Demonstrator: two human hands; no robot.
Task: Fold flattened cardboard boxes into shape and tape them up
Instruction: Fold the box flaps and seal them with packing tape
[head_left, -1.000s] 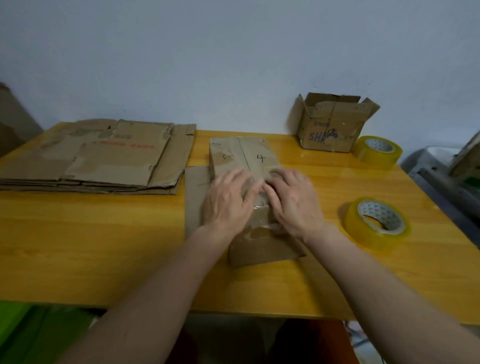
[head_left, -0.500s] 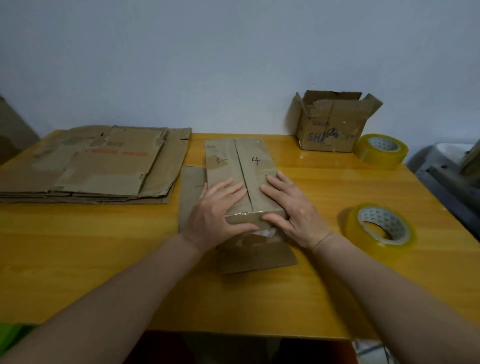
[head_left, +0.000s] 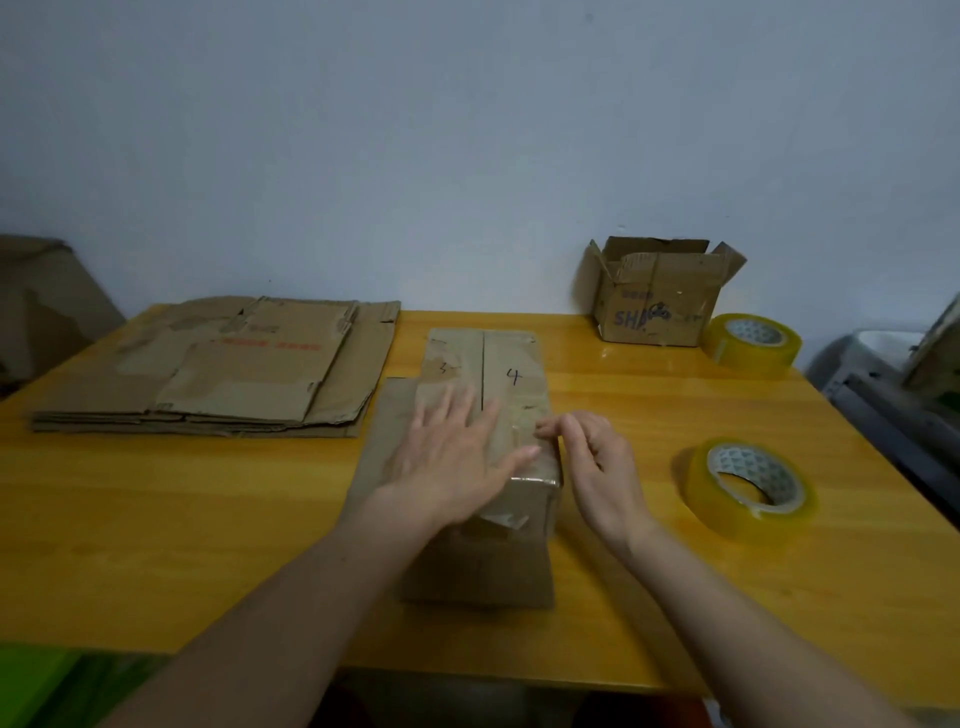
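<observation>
Cardboard box (head_left: 488, 395) (marked 3 and 4 on its top flaps) sits mid-table (head_left: 156, 545), and we press our left hand (head_left: 452, 462) flat on it, fingers spread. Our right hand (head_left: 597, 467) sits at the box's right edge, fingers curled, pinching something there; we cannot tell what. Flattened boxes (head_left: 218, 369) lie stacked far left. One tape roll (head_left: 750, 486) rests near right, another (head_left: 753, 345) far right beside an open box (head_left: 660, 293).
</observation>
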